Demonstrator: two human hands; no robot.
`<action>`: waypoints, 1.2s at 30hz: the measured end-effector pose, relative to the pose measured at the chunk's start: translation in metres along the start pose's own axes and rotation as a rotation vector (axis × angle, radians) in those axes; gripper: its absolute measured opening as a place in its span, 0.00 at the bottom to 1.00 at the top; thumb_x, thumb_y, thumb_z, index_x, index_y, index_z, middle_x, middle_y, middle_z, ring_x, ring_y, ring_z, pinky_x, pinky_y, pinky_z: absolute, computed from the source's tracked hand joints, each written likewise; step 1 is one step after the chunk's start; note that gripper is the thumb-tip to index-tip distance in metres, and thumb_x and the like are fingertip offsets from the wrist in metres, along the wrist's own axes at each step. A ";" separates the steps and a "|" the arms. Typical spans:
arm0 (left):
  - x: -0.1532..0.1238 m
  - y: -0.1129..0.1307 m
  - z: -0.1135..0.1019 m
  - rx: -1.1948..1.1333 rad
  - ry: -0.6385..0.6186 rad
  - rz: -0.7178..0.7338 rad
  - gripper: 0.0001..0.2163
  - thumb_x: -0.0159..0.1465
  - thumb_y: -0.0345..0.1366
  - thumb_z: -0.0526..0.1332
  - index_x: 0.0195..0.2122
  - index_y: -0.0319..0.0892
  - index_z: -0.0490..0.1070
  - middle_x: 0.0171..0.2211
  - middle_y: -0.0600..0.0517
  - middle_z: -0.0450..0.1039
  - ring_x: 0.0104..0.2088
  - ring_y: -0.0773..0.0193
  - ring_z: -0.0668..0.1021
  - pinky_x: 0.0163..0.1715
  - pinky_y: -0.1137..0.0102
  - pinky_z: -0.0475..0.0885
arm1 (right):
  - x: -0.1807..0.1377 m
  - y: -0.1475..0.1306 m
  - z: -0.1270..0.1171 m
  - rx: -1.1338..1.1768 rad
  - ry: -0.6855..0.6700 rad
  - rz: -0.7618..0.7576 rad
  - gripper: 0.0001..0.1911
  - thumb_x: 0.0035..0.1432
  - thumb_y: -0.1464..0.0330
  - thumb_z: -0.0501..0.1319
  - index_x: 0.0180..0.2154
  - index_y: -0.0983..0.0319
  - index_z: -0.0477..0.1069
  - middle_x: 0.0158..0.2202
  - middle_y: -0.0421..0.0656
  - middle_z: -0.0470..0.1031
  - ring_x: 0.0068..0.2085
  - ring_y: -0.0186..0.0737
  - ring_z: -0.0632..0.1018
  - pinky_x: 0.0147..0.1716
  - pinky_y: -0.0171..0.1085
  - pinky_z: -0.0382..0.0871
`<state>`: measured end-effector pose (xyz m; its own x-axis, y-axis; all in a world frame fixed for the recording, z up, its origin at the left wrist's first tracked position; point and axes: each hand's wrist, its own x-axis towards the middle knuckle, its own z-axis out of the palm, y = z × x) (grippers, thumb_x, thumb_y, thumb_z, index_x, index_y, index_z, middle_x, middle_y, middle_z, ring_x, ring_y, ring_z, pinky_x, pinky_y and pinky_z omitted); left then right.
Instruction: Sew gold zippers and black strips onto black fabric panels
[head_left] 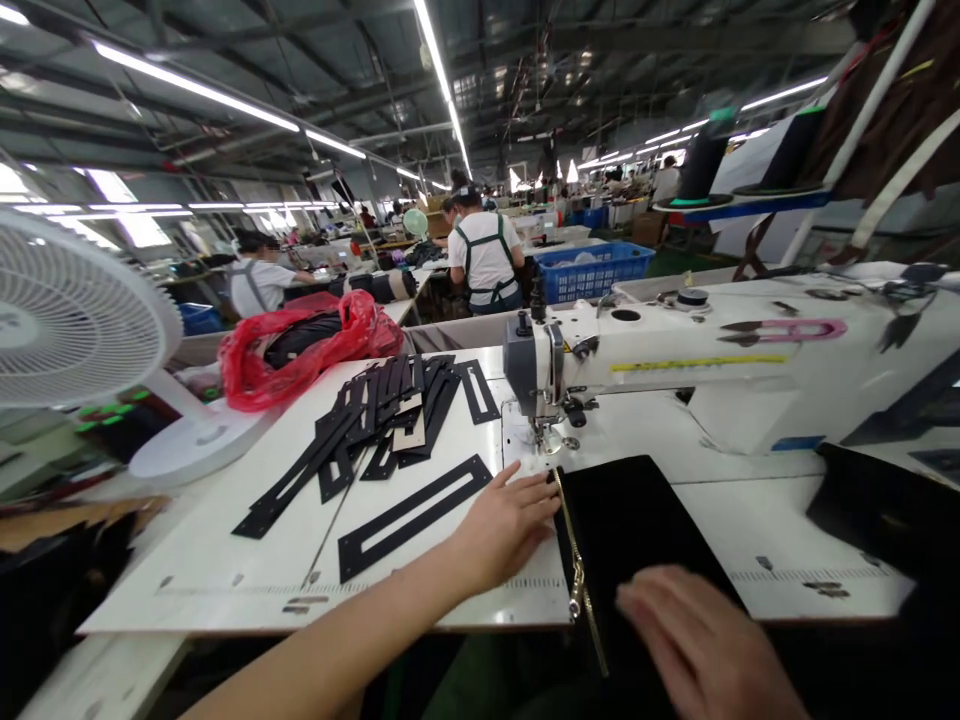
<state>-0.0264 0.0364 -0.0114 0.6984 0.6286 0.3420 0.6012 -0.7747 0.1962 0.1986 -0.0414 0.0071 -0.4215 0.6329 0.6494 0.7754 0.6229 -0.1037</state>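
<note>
Left hand (510,525) lies open at the zipper (577,560), right hand (705,650) flat and unclenched on the fabric (637,520); both should, I think, keep it straight toward the needle (551,440).

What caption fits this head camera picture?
Left hand and right hand touch black fabric by the sewing machine.

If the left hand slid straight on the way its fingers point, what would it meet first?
The left hand, flat on the white sewing table, points right and slightly away. First in line is the gold zipper edging the black fabric panel; the fingertips seem nearly on it, though contact is unclear.
</note>
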 end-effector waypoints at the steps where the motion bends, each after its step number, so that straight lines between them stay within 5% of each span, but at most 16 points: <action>1: 0.000 0.005 -0.004 -0.032 -0.026 -0.049 0.21 0.65 0.46 0.53 0.57 0.44 0.59 0.59 0.48 0.62 0.61 0.56 0.60 0.63 0.52 0.44 | 0.004 0.017 -0.003 -0.098 0.038 0.036 0.15 0.64 0.65 0.47 0.35 0.61 0.71 0.32 0.44 0.75 0.33 0.40 0.75 0.34 0.39 0.70; 4: 0.006 0.016 -0.012 -0.068 -0.107 -0.113 0.42 0.54 0.63 0.54 0.62 0.40 0.50 0.63 0.41 0.52 0.63 0.44 0.53 0.60 0.43 0.34 | 0.014 0.069 0.002 -0.412 -0.092 0.307 0.25 0.63 0.54 0.45 0.35 0.67 0.70 0.32 0.52 0.73 0.34 0.51 0.73 0.33 0.47 0.67; 6: 0.012 0.017 -0.014 -0.068 -0.162 -0.118 0.48 0.50 0.66 0.54 0.64 0.39 0.44 0.64 0.39 0.46 0.64 0.41 0.49 0.59 0.42 0.31 | 0.020 0.092 0.014 -0.419 -0.211 0.451 0.25 0.60 0.51 0.47 0.31 0.64 0.68 0.29 0.51 0.72 0.33 0.52 0.73 0.32 0.47 0.66; 12: 0.024 0.013 -0.016 -0.081 -0.273 -0.087 0.57 0.45 0.68 0.55 0.65 0.33 0.34 0.65 0.36 0.34 0.64 0.42 0.41 0.59 0.44 0.30 | 0.032 0.098 0.034 -0.387 -0.193 0.558 0.17 0.62 0.55 0.47 0.33 0.62 0.62 0.27 0.45 0.72 0.27 0.44 0.74 0.25 0.37 0.62; 17: 0.030 0.016 -0.017 -0.034 -0.302 -0.126 0.59 0.42 0.69 0.56 0.64 0.30 0.35 0.65 0.33 0.35 0.64 0.38 0.41 0.59 0.43 0.31 | 0.025 0.099 0.035 -0.574 -0.109 0.395 0.24 0.65 0.53 0.38 0.35 0.63 0.62 0.24 0.43 0.71 0.20 0.41 0.72 0.17 0.35 0.54; 21: 0.031 0.016 -0.016 -0.014 -0.307 -0.132 0.60 0.43 0.69 0.56 0.64 0.29 0.35 0.65 0.32 0.35 0.63 0.36 0.40 0.59 0.43 0.33 | 0.027 0.100 0.027 -0.640 -0.113 0.288 0.22 0.65 0.57 0.41 0.37 0.66 0.65 0.28 0.46 0.72 0.21 0.40 0.72 0.17 0.36 0.57; 25: 0.033 0.016 -0.009 -0.007 -0.290 -0.140 0.61 0.41 0.69 0.56 0.64 0.29 0.35 0.65 0.32 0.34 0.63 0.36 0.40 0.59 0.43 0.35 | 0.045 0.077 0.028 -0.630 -0.149 0.038 0.16 0.63 0.69 0.47 0.45 0.71 0.67 0.45 0.56 0.71 0.44 0.52 0.73 0.39 0.47 0.67; 27: 0.034 0.017 -0.007 -0.013 -0.276 -0.146 0.62 0.40 0.70 0.57 0.64 0.29 0.35 0.64 0.32 0.35 0.63 0.36 0.40 0.59 0.42 0.35 | 0.049 0.064 0.039 -0.480 -0.160 -0.115 0.19 0.63 0.70 0.46 0.52 0.71 0.64 0.56 0.54 0.64 0.55 0.52 0.66 0.51 0.52 0.61; 30: 0.030 0.011 -0.013 -0.043 -0.273 -0.116 0.61 0.40 0.69 0.58 0.64 0.30 0.37 0.64 0.32 0.37 0.64 0.38 0.41 0.60 0.42 0.37 | 0.044 0.056 0.060 -0.302 -0.273 -0.174 0.24 0.64 0.66 0.45 0.58 0.70 0.57 0.61 0.51 0.57 0.61 0.46 0.59 0.56 0.51 0.57; 34: -0.013 -0.016 -0.041 0.010 -0.189 -0.219 0.42 0.57 0.60 0.54 0.64 0.40 0.41 0.65 0.41 0.43 0.64 0.48 0.50 0.60 0.47 0.50 | 0.034 0.062 0.069 -0.216 -0.361 -0.089 0.26 0.65 0.62 0.45 0.61 0.67 0.53 0.63 0.48 0.52 0.62 0.44 0.56 0.58 0.52 0.55; 36: -0.049 -0.030 -0.053 0.164 -0.084 -0.354 0.27 0.64 0.50 0.51 0.61 0.42 0.53 0.62 0.43 0.53 0.62 0.49 0.57 0.59 0.47 0.54 | 0.034 0.064 0.067 -0.198 -0.364 -0.087 0.26 0.65 0.63 0.45 0.61 0.65 0.51 0.63 0.46 0.51 0.63 0.43 0.55 0.58 0.52 0.54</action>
<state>-0.0995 0.0250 0.0142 0.4620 0.8636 0.2018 0.8597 -0.4920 0.1373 0.2028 0.0506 -0.0280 -0.6001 0.7254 0.3372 0.7903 0.6028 0.1097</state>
